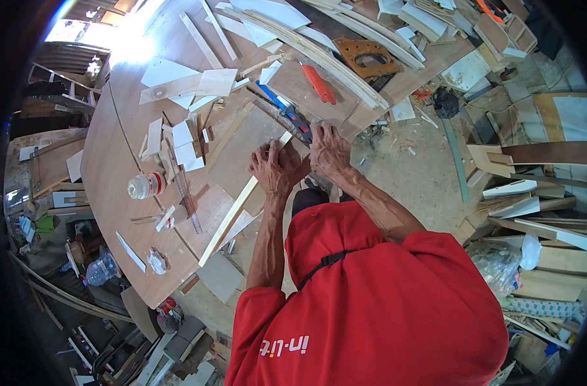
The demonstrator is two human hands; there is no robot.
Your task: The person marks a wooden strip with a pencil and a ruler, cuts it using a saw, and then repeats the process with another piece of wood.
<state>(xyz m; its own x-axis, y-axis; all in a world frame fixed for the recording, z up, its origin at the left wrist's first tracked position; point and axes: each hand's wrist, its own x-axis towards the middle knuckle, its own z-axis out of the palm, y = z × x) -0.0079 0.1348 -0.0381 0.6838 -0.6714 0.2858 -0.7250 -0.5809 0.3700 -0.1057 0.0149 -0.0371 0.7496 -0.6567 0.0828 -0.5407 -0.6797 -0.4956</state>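
Observation:
My left hand (272, 168) is closed over the upper part of a narrow pale wood strip (232, 215), pressing it on the work table. The strip slants down to the table's near edge. Close to its right stands my right hand (330, 151), fingers curled round the end of a blue-and-black tool (295, 121) that looks like a small saw. Its thin dark edge runs by the strip's far end; the handle is mostly hidden by my fingers. Under the strip lies a flat brown board (245, 145).
A red-handled tool (318, 83) and a wooden-handled handsaw (365, 56) lie farther back beside long strips (306, 48). White-faced offcuts (185, 138), a ruler (189, 199) and a white jar (145, 185) are at left. Stacked boards (538, 193) line the right side.

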